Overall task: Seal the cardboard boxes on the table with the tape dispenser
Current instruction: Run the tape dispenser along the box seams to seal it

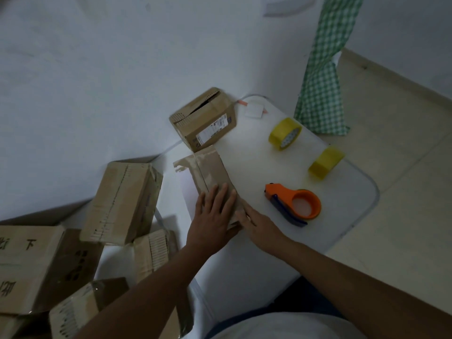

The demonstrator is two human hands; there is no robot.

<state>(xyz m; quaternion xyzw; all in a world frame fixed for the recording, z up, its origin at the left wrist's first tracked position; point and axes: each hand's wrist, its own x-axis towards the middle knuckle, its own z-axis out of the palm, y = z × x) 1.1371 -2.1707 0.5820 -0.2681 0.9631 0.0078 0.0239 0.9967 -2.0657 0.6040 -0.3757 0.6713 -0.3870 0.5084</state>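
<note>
Off the left edge of the white surface [256,162], lower down, lies a heap of cardboard boxes [122,201]: a tall one tilted on end, a broad one with dark printed characters [31,267] at the far left, and smaller ones by the near left corner.

On the surface, near its left edge, a flat cardboard box [210,172] lies with a strip of clear tape running along its length. The left hand [212,218] presses flat on the near end of this box, fingers straight and slightly spread. Just beside it, the right hand [256,226] rests its straight fingers against the box's near right edge; whether the thumb hooks under the cardboard cannot be told. Neither hand grips anything.

At the far left corner, touching the flat box's far end, stands a second cardboard box [204,118] with a white shipping label [212,129] on its side and its top flaps gaping open along the seam.

To the right of the hands, the orange tape dispenser [293,204] lies on its side, untouched, near the middle of the surface. Beyond it, towards the right edge, sit two yellow tape rolls [285,133], one nearer the far edge and one [326,162] close to the right edge. A small white packet [254,108] lies at the far edge.

A green checked cloth [322,77] hangs beyond the far right corner, over the pale tiled floor [391,143].
</note>
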